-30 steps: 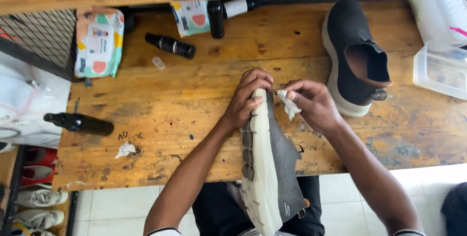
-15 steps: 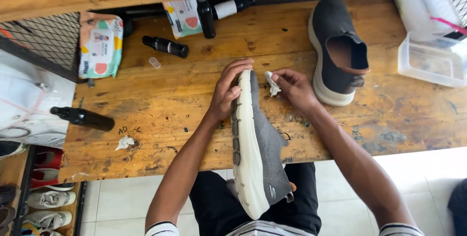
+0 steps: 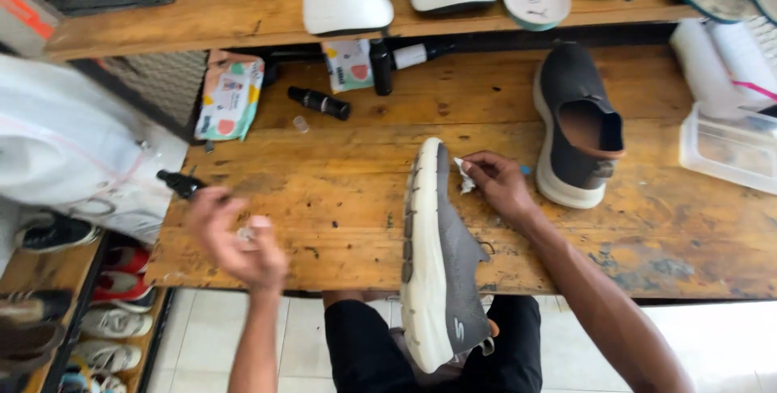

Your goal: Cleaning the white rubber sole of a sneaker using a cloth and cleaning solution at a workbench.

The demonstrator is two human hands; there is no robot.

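A grey knit shoe [image 3: 453,267] with a white sole lies on its side, toe on the wooden table [image 3: 340,199], heel over my lap. My right hand [image 3: 500,185] pinches a small white wipe [image 3: 465,176] against the shoe's upper near the toe. My left hand [image 3: 239,239] is off the shoe, blurred, at the table's front left edge. Its fingers curl over a small white scrap [image 3: 245,233]; whether it grips the scrap is unclear. A black bottle [image 3: 182,184] lies just beyond that hand.
The matching grey shoe [image 3: 579,126] stands at the right, beside a clear plastic box [image 3: 728,150]. A wipes pack [image 3: 229,97], small black bottles [image 3: 320,103] and a white bag [image 3: 73,158] sit at back and left. A shelf above holds shoes and insoles; more shoes [image 3: 48,312] lie below left.
My left hand has let go of the shoe's toe and swung left to the table's front edge. The right hand still holds the wipe at the shoe. The camera has moved closer.
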